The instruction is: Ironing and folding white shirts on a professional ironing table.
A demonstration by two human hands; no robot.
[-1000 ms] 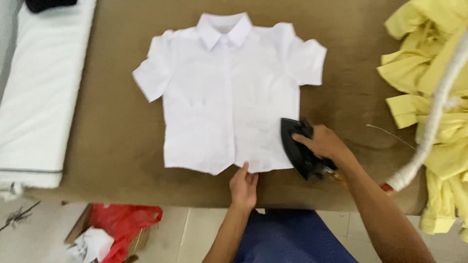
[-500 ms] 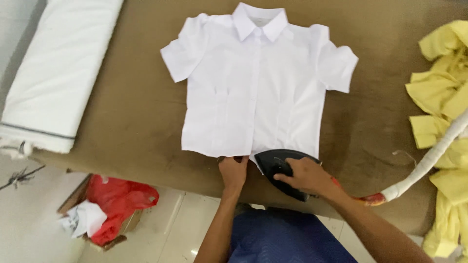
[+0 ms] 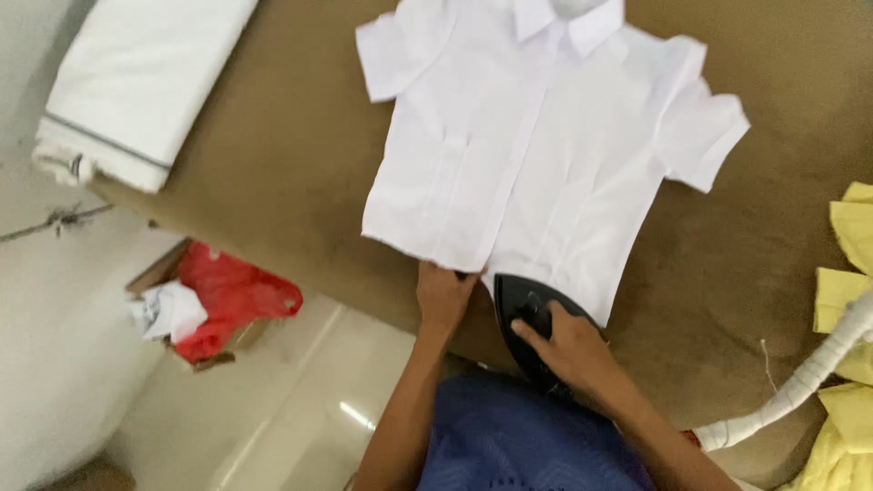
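A white short-sleeved shirt [image 3: 546, 145] is lying spread flat, front up, on a brown padded table [image 3: 273, 155], and everything else is being placed from it. At the shirt's bottom hem, near the button strip, the cloth is being pinched and held down by the left hand [image 3: 443, 298], its fingers closed on the hem edge. Just to the right of that hand, a black iron [image 3: 527, 309] is being pressed on the shirt's lower right hem; its handle is being gripped from above by the right hand [image 3: 568, 345], fingers wrapped round it. The two hands are being kept close beside each other but apart. A white wrapped hose [image 3: 809, 373] is running off to the right of the shirt, past pieces of yellow cloth [image 3: 846, 300] at the table's right edge. To the left of the shirt, a folded white fabric [image 3: 136, 82] is lying on the table edge. Below and left of the shirt, on the floor, a cardboard box with a red bag [image 3: 227, 295] is being seen.
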